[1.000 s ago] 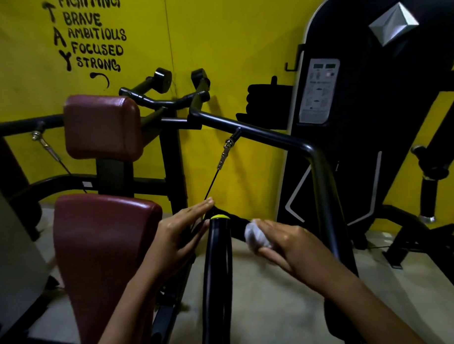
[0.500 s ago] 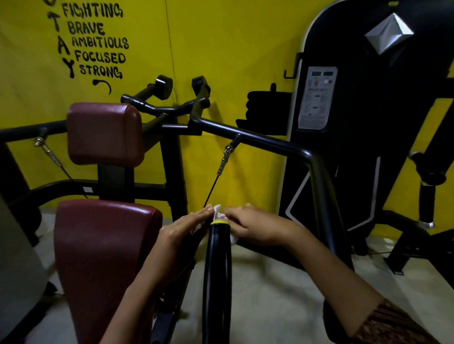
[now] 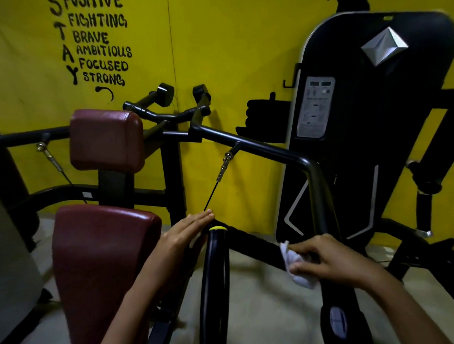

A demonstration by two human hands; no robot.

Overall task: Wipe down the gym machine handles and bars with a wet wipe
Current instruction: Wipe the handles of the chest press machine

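Observation:
A black handle [image 3: 215, 269] with a yellow end cap stands upright at the bottom centre. From it a black crossbar [image 3: 254, 243] runs right toward the machine's curved arm [image 3: 315, 190]. My right hand [image 3: 328, 260] pinches a crumpled white wet wipe [image 3: 293, 264] and presses it on the right end of that crossbar, where it meets the arm. My left hand [image 3: 185, 234] lies with straight fingers against the left side of the handle's top, holding nothing.
The dark red seat pad [image 3: 99, 257] and back pad [image 3: 106, 139] are at the left. A cable with a clip [image 3: 226, 161] hangs from the upper bar. A black weight-stack housing [image 3: 376, 125] stands at the right against the yellow wall. Pale floor lies below.
My right hand has slid the wipe from the handle's yellow cap rightward along the crossbar to the curved arm. My left hand has stayed by the handle's top.

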